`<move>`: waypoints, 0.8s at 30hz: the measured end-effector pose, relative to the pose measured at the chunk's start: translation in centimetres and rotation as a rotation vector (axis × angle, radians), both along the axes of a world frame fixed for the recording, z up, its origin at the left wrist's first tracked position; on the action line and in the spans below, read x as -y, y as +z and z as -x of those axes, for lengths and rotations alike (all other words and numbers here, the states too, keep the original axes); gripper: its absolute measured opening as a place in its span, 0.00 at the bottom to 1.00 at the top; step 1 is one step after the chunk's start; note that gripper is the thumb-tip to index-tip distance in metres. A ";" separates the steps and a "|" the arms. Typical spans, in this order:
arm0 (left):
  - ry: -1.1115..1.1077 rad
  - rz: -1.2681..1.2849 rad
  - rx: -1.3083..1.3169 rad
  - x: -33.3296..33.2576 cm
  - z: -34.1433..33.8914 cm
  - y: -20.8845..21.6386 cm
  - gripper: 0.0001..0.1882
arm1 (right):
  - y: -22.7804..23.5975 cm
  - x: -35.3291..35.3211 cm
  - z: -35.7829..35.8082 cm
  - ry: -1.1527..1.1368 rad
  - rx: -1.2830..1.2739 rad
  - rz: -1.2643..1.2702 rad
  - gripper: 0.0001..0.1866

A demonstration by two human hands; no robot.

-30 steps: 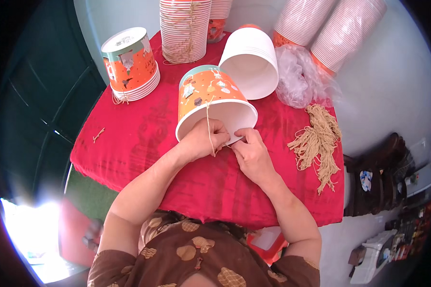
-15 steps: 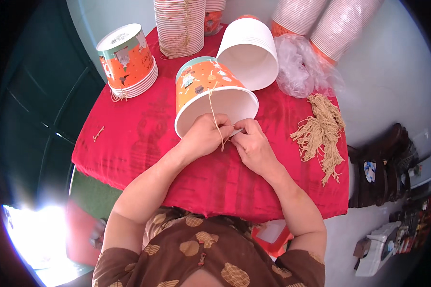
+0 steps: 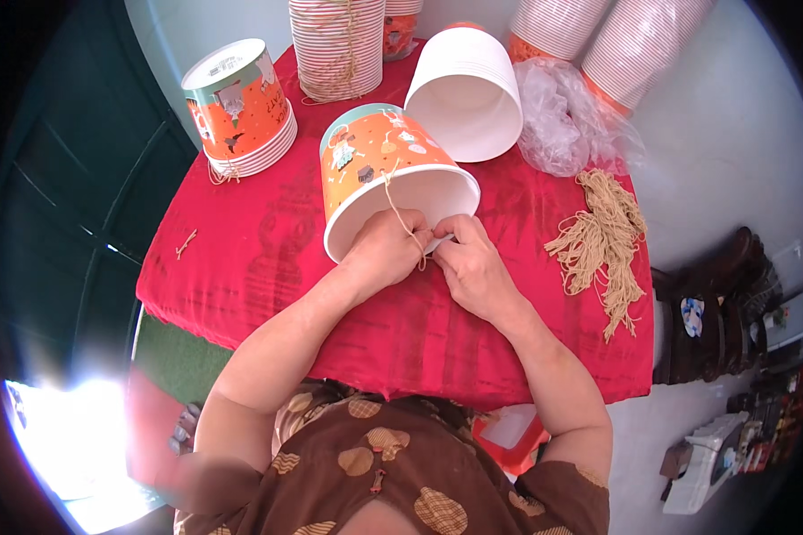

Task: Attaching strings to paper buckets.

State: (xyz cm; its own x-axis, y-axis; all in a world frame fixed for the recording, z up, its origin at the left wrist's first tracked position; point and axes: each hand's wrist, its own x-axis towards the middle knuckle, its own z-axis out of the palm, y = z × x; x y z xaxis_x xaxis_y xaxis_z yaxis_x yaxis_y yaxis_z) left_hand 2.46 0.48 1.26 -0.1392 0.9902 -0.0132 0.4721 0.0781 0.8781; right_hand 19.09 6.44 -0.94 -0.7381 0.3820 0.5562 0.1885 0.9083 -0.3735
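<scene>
An orange-and-green printed paper bucket [image 3: 379, 152] lies tilted on its side, its white open mouth toward me. A thin tan string [image 3: 390, 189] comes from its upper side near the rim and hangs across my left hand. My left hand [image 3: 388, 248] reaches into the mouth, its fingers closed in a pinch on the string at the lower rim. Beside it, my right hand [image 3: 473, 267] pinches at the same spot, thumb and forefinger together. The fingertips of the two hands nearly meet and hide most of the string between them.
A red cloth [image 3: 268, 259] covers the table. Nested white buckets [image 3: 464, 98] lie behind the held one; a short upturned stack [image 3: 241, 107] stands left. A tall tied stack [image 3: 337, 49], crumpled clear plastic [image 3: 562, 116] and a bundle of tan strings [image 3: 602, 241] lie farther around.
The bucket's mouth has tipped slightly and shifted a little left. Both hands stay pinched at the lower rim, and the string's loose end has swung closer to the right hand.
</scene>
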 end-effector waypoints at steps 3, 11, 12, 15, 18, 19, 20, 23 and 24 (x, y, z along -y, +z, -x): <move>0.000 0.002 -0.040 -0.2 0.0 0.0 0.11 | -0.2 -0.2 -0.2 -0.019 0.022 0.011 0.03; -0.008 -0.015 -0.039 -0.4 0.5 -0.9 0.11 | 0.3 1.5 -0.1 -0.086 -0.199 0.208 0.08; -0.018 0.018 -0.006 -0.2 0.3 -0.4 0.10 | -0.1 1.4 -0.2 -0.117 -0.287 0.286 0.09; -0.055 0.031 0.008 -0.2 0.2 -0.3 0.09 | -0.7 1.8 0.0 -0.105 -0.242 0.464 0.19; -0.092 0.009 -0.014 -0.3 0.7 -1.0 0.08 | 0.5 2.6 0.7 -0.042 -0.244 0.659 0.26; -0.104 0.005 -0.021 -0.3 0.8 -1.2 0.07 | 0.8 2.6 1.0 -0.056 -0.221 0.748 0.25; -0.106 0.004 -0.020 -0.3 0.8 -1.2 0.07 | 1.1 2.7 1.1 -0.073 -0.198 0.836 0.25; -0.130 -0.002 0.044 -0.3 0.8 -0.9 0.07 | -0.1 2.0 1.1 -0.082 -0.200 0.647 0.23; -0.131 0.011 0.019 -0.3 0.7 -0.6 0.07 | -0.5 1.8 1.1 -0.082 -0.198 0.646 0.23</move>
State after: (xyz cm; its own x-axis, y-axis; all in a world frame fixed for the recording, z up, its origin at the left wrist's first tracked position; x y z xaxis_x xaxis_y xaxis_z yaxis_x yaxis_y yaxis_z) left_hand 1.72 0.75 0.63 -0.0079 0.9997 -0.0251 0.4623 0.0259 0.8863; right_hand 18.00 4.62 -1.47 -0.6004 0.7333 0.3190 0.1196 0.4768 -0.8709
